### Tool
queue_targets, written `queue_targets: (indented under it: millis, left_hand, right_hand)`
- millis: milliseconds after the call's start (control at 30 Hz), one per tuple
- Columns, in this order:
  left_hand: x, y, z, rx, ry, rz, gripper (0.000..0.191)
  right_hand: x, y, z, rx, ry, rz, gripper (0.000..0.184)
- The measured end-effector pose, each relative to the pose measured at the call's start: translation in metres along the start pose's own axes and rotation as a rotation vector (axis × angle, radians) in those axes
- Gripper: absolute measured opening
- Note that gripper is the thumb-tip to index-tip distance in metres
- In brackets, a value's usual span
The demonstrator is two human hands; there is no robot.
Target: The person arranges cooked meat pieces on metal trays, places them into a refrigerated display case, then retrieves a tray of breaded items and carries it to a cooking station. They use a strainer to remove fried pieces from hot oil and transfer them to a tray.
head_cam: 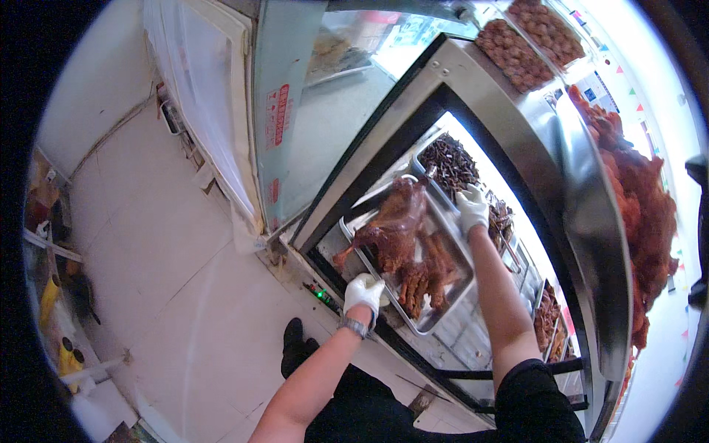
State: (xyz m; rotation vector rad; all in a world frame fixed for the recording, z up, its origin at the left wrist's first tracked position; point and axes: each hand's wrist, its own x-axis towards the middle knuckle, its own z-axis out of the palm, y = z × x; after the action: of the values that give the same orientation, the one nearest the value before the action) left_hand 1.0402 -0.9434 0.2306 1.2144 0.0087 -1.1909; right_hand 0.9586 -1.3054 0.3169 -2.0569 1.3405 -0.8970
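A shallow metal tray (455, 299) lies inside a display case with glossy brown roasted poultry (396, 227) and smaller browned meat pieces (424, 285) on it. My left hand (363, 293), in a white glove with a metal watch at the wrist, is curled at the tray's near rim. Reaching further into the case, my gloved right hand (473, 206) is by the corner of a second tray (437, 191), heaped with dark, thin food pieces (448, 160). Its fingertips are partly hidden, so whether it grips that rim is unclear.
The case's steel frame (493, 83) surrounds the opening. More dark food (501, 219) and trays of meat (548, 313) stand deeper inside. Reddish cooked meat (631, 188) is piled on top, beside boxes of round brown food (515, 55). A glass panel (288, 111) stands left, above tiled floor (166, 266).
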Motion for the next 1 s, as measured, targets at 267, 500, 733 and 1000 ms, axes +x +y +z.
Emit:
queue_targets:
  millis: [267,500,733,1000]
  left_hand:
    - [-0.032,-0.001,-0.007,0.260,0.096,0.190,0.023]
    - [-0.039,0.000,-0.005,0.132,0.068,0.099,0.019]
    - [-0.043,-0.003,-0.002,-0.004,0.072,0.144,0.018]
    - [-0.046,-0.006,-0.001,0.110,0.106,0.194,0.017]
  right_hand:
    - [0.148,0.011,-0.007,-0.291,-0.225,0.135,0.114]
    - [0.263,0.082,0.021,-0.425,-0.315,0.146,0.137]
    - [0.266,0.114,0.061,-0.421,-0.301,-0.114,0.099]
    - [0.269,0.118,0.044,0.054,-0.305,0.147,0.082]
